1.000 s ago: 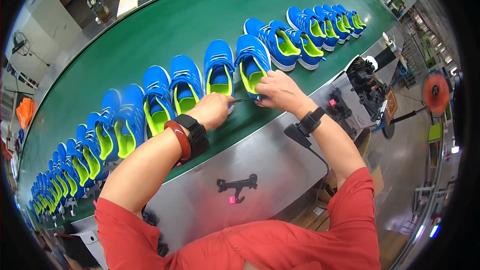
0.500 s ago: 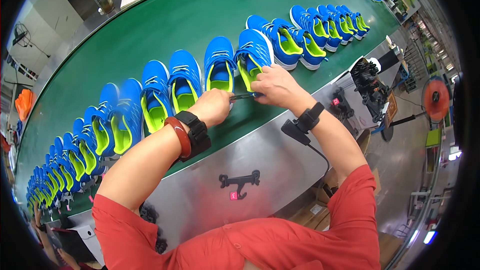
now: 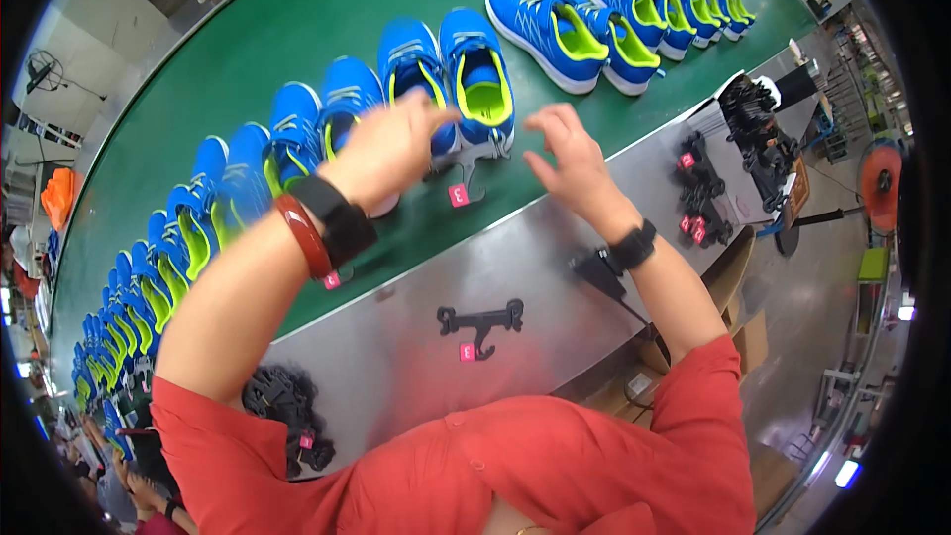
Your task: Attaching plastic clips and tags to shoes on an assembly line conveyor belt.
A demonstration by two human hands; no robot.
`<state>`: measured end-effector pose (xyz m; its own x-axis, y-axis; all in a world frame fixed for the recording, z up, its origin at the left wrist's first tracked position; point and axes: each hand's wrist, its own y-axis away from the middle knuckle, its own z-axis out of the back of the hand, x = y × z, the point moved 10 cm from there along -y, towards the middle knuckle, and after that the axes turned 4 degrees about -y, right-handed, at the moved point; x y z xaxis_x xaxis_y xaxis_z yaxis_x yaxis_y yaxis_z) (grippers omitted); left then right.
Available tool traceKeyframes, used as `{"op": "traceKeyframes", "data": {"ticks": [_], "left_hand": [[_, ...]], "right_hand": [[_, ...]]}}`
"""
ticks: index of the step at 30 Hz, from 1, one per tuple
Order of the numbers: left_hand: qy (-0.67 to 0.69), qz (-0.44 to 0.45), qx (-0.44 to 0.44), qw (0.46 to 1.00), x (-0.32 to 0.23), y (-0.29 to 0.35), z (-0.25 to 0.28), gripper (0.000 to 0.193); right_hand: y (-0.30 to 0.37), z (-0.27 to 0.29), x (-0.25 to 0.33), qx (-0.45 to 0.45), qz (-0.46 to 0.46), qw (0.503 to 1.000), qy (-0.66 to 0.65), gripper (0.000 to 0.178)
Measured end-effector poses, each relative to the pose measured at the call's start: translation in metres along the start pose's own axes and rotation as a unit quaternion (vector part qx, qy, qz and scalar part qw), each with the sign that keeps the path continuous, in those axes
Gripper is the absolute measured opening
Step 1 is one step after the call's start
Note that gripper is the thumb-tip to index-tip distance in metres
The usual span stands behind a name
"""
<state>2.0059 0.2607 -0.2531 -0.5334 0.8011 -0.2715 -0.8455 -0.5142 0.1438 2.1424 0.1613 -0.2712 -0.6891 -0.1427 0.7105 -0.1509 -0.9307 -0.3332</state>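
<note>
A pair of blue sneakers with lime-green lining (image 3: 483, 64) stands toes away on the green table, side by side. A hanger with a hook and pink tag (image 3: 469, 184) sits at their heels. My left hand (image 3: 386, 151), slightly blurred, is over the heel of the left sneaker with its fingers stretched out, covering part of it. My right hand (image 3: 573, 160) is in the air to the right of the pair, thumb and fingers apart, holding nothing. Another black hanger with a pink tag (image 3: 479, 319) lies on the metal ledge before me.
Blue sneakers (image 3: 188, 228) line the green table (image 3: 337, 5) on the left; more pairs (image 3: 565, 35) stand at right. Piles of black hangers lie at right (image 3: 758, 144) and lower left (image 3: 282, 398). Another person's hands (image 3: 139, 490) show at lower left.
Both hands have let go of the hanger and moved apart, the left to the left and the right to the right. The hanger now hangs at the sneakers' heels. The view has shifted.
</note>
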Motion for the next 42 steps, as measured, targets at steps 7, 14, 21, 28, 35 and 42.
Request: {"op": "traceKeyframes", "data": {"ticks": [7,14,21,28,35,42], "left_hand": [[0.213,0.02,-0.105,0.971,-0.006,-0.076,0.012,0.031],[0.2,-0.069,-0.085,0.974,-0.055,-0.137,-0.02,0.051],[0.165,-0.1,-0.041,0.98,-0.077,-0.169,-0.057,0.063],[0.199,-0.024,-0.091,0.976,-0.063,-0.177,-0.055,0.028],[0.179,-0.037,-0.116,0.976,-0.06,-0.169,-0.055,0.022],[0.16,-0.043,-0.126,0.978,-0.055,-0.164,-0.056,0.021]], "right_hand": [[0.128,-0.088,0.093,0.335,0.1,0.937,0.012,0.032],[0.127,-0.075,0.07,0.345,0.027,0.933,-0.102,0.023],[0.082,0.002,-0.063,0.079,-0.335,0.799,-0.492,0.02],[0.035,0.068,-0.138,-0.197,-0.277,0.864,-0.37,0.036],[0.037,0.047,-0.147,-0.195,-0.281,0.853,-0.394,0.036],[0.038,0.03,-0.137,-0.084,-0.335,0.835,-0.429,0.031]]}}
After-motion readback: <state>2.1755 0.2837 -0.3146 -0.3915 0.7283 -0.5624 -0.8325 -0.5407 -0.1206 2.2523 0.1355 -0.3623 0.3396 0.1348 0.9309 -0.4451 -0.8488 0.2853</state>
